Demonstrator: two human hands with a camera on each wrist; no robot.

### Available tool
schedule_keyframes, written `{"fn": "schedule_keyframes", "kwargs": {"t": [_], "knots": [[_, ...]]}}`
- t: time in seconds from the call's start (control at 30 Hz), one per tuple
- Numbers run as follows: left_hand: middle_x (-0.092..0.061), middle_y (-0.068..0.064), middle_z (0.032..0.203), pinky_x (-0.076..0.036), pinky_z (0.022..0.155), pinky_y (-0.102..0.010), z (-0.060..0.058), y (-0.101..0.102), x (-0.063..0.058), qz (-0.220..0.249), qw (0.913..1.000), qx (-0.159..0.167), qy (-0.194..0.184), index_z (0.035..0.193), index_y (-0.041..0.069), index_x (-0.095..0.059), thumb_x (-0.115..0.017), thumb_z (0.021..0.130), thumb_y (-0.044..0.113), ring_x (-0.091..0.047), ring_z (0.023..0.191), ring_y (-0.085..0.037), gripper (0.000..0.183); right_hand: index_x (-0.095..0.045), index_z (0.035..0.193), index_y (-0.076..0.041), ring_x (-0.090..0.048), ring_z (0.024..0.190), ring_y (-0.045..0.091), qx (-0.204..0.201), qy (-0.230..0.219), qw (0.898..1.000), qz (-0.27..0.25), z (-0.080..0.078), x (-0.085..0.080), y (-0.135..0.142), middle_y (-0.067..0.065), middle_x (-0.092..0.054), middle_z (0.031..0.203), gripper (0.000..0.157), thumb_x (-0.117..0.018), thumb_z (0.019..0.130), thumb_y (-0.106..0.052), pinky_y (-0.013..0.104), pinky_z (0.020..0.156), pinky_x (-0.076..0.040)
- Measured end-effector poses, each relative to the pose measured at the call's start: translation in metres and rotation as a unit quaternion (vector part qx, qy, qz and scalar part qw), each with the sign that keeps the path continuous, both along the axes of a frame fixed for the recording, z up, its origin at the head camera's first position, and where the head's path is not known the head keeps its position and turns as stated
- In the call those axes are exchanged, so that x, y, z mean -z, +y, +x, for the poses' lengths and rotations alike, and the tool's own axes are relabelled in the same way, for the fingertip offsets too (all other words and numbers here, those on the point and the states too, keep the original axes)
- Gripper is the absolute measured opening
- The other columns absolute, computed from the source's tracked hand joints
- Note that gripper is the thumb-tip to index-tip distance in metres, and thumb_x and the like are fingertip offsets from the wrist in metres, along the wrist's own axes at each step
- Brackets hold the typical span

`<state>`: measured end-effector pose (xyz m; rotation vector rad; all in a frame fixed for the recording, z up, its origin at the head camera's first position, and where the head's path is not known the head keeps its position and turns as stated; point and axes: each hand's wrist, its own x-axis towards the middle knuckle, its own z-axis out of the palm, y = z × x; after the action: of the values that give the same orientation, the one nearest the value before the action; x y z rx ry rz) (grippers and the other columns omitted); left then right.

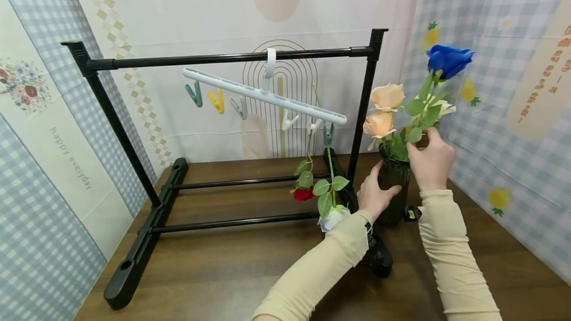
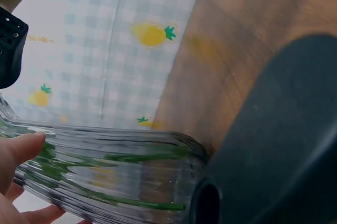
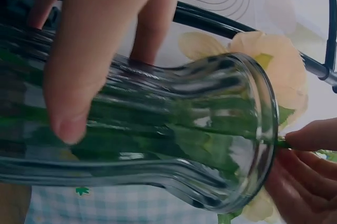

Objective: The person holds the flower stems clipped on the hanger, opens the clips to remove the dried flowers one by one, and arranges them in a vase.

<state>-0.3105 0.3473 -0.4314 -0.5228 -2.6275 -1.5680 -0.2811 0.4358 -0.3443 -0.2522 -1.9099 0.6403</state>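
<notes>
A ribbed glass vase (image 1: 394, 185) stands at the right of the table with flower stems inside. My left hand (image 1: 373, 194) grips its side, thumb toward me; the left wrist view shows the fingers around the glass (image 2: 116, 176). Just over the rim, my right hand (image 1: 431, 160) pinches a green stem (image 3: 283, 143) between thumb and fingers. Above that hand rise a blue rose (image 1: 448, 61) and a pale flower (image 1: 445, 108) with green leaves. Two peach roses (image 1: 386, 97) lean left out of the vase. Which flower the pinched stem belongs to, I cannot tell.
A black rack (image 1: 232, 57) stands left of the vase, its foot (image 1: 379, 256) close by. From its bar hangs a white hanger (image 1: 263, 95) with several clips. Upside down below it hang a red rose (image 1: 304, 193) and a white rose (image 1: 333, 218), near my left sleeve.
</notes>
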Motion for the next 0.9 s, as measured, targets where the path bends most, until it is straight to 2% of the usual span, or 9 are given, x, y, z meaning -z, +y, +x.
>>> {"fn": "schedule_keyframes", "kwargs": {"t": [0.13, 0.27, 0.37, 0.57, 0.9], "knots": [[-0.062, 0.004, 0.132, -0.048, 0.092, -0.042, -0.001, -0.001, 0.004, -0.015, 0.9996, -0.006, 0.023, 0.145, 0.043, -0.039, -0.073, 0.083, 0.044, -0.063, 0.115, -0.021, 0.071, -0.067, 0.094, 0.004, -0.063, 0.07, 0.045, 0.019, -0.008, 0.999, 0.037, 0.0, 0.007, -0.003, 0.026, -0.07, 0.081, 0.014, -0.062, 0.087, -0.006, 0.056, 0.07, -0.044], [-0.063, 0.004, 0.13, -0.048, 0.088, -0.042, -0.003, 0.0, 0.007, -0.023, 0.999, -0.011, 0.038, 0.145, 0.043, -0.039, -0.073, 0.083, 0.046, -0.064, 0.112, -0.021, 0.07, -0.069, 0.089, 0.005, -0.059, 0.068, 0.045, 0.015, -0.01, 0.998, 0.057, 0.0, 0.015, -0.004, 0.026, -0.069, 0.078, 0.013, -0.061, 0.088, -0.006, 0.058, 0.077, -0.043], [-0.063, 0.005, 0.13, -0.048, 0.088, -0.043, -0.005, 0.003, 0.01, -0.029, 0.9986, -0.012, 0.042, 0.145, 0.044, -0.038, -0.072, 0.084, 0.046, -0.064, 0.111, -0.02, 0.07, -0.07, 0.089, 0.006, -0.058, 0.071, 0.045, 0.01, -0.026, 0.998, 0.059, 0.003, 0.019, -0.004, 0.027, -0.068, 0.078, 0.014, -0.062, 0.087, -0.005, 0.059, 0.085, -0.04], [-0.062, 0.005, 0.131, -0.049, 0.087, -0.043, -0.005, 0.005, 0.013, -0.034, 0.9983, -0.011, 0.047, 0.146, 0.043, -0.037, -0.07, 0.085, 0.047, -0.064, 0.112, -0.02, 0.07, -0.073, 0.09, 0.006, -0.059, 0.081, 0.047, 0.018, -0.059, 0.996, 0.061, 0.006, 0.022, -0.003, 0.027, -0.069, 0.082, 0.018, -0.059, 0.086, -0.006, 0.06, 0.085, -0.038], [-0.062, 0.004, 0.132, -0.05, 0.085, -0.042, 0.0, 0.004, 0.011, -0.042, 0.9978, -0.01, 0.05, 0.147, 0.041, -0.035, -0.069, 0.086, 0.046, -0.065, 0.11, -0.021, 0.071, -0.073, 0.088, 0.007, -0.059, 0.078, 0.046, 0.008, -0.047, 0.998, 0.047, 0.014, 0.022, -0.002, 0.027, -0.07, 0.083, 0.02, -0.058, 0.088, -0.006, 0.057, 0.08, -0.043]]}}
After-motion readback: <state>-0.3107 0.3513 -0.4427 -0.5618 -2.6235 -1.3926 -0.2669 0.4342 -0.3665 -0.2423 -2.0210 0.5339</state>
